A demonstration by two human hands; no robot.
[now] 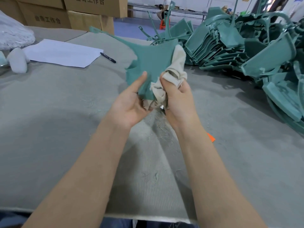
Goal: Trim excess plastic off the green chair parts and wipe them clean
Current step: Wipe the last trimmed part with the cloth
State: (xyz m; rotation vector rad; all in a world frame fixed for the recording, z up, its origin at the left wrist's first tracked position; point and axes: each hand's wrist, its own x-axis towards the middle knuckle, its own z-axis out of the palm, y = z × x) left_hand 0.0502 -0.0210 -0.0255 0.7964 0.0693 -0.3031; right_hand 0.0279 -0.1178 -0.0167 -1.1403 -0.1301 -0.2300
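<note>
Far left of the held green chair part (148,63), a white fluffy bundle (14,35) lies on the grey counter (65,120), with stacked cardboard boxes (49,18) behind it. Nearer the part lie one sheet of paper (62,53) and one black pen (108,57) just beside it.

There are two hands. The left hand (130,102) pinches the part's lower edge, thumb flat on its face. The part is raised above the counter. It is a matte teal panel with curved, scooped edges and pointed corners. One thin arm runs up to the left, and a ragged fringe runs along its left edge.

The right hand (177,99) grips one bunched beige cloth (176,69) against the part's right side. Right of it, many more green parts lie in a heaped pile (246,51). One orange scrap (211,137) lies below the pile.
</note>
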